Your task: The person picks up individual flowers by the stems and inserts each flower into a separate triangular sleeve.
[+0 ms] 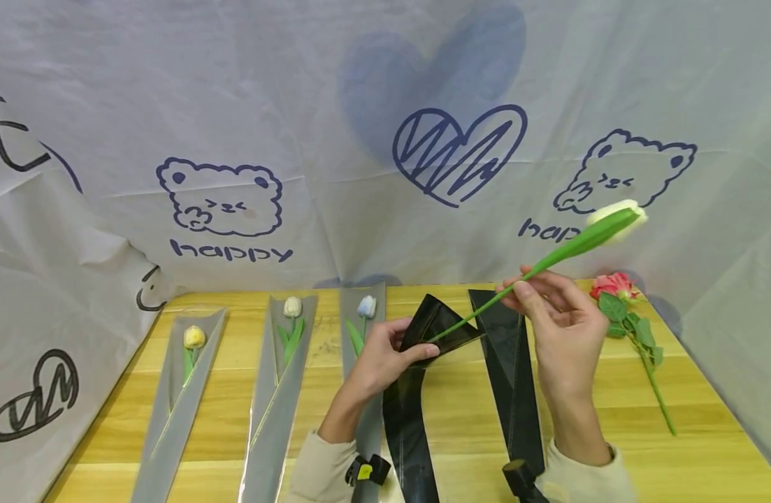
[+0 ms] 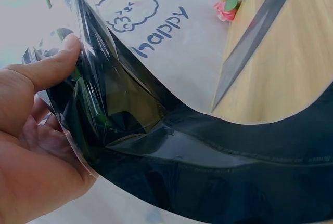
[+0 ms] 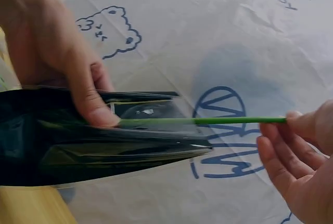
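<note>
On the wooden table (image 1: 725,454) we see three grey sleeves (image 1: 275,419), holding from left to right a yellow tulip (image 1: 195,338), a cream tulip (image 1: 293,307) and a pale blue tulip (image 1: 367,306). Farther right we find a black sleeve (image 1: 517,391) lying flat, then a pink rose (image 1: 614,285) with green leaves (image 1: 644,332). Behind, we have a pale cloth (image 1: 335,84) with drawn bears (image 1: 221,199) and a heart (image 1: 460,157).
</note>
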The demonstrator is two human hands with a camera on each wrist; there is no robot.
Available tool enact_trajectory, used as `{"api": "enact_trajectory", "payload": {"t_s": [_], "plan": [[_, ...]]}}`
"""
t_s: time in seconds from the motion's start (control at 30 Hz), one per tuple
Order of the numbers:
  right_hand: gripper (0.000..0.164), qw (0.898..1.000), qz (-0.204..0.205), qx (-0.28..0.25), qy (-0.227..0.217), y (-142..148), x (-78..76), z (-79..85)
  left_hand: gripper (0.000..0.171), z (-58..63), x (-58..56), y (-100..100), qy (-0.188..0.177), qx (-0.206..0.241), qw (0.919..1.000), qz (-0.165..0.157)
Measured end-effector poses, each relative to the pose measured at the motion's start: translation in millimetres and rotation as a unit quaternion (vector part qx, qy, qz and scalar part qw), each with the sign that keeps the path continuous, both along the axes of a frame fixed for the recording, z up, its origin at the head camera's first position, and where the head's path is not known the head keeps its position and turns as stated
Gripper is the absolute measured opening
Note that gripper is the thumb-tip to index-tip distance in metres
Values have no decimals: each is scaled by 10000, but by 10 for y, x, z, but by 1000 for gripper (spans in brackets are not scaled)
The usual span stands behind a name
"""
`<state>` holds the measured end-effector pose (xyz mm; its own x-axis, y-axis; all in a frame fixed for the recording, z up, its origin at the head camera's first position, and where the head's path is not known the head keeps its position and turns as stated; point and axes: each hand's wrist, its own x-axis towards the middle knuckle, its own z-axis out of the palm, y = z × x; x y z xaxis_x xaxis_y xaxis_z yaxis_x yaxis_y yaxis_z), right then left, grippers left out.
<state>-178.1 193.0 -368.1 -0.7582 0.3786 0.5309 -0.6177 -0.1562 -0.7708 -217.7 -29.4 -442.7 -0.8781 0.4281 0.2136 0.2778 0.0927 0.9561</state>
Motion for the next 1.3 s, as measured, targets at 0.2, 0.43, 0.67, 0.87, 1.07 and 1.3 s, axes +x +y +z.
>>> {"api": "enact_trajectory", "payload": {"t_s": [0.2, 0.43, 0.67, 0.87, 1.07, 1.3], "plan": [[16, 9952, 257, 917, -218, -31, 11, -36, 29, 33, 6, 7, -42, 78, 10000, -26], [13, 9818, 477, 1760, -538, -13, -8, -69, 28, 66, 21, 1, -61, 242, 9997, -85], [15, 9577, 841, 2658, -709, -13, -5, -99, 30, 110, 52, -12, -156, 327, 9991, -199], [17, 9400, 1369, 3004, -866, -18, 2, -122, 33, 145, 78, 7, 5, 309, 9991, -295], [12, 9303, 1038, 3260, -1326, -3, 11, -100, 34, 148, 60, -16, 15, 248, 9977, -638], [14, 9533, 354, 2557, -1566, 82, 33, -36, 31, 88, 1, -200, -152, -448, 9939, -994]]}}
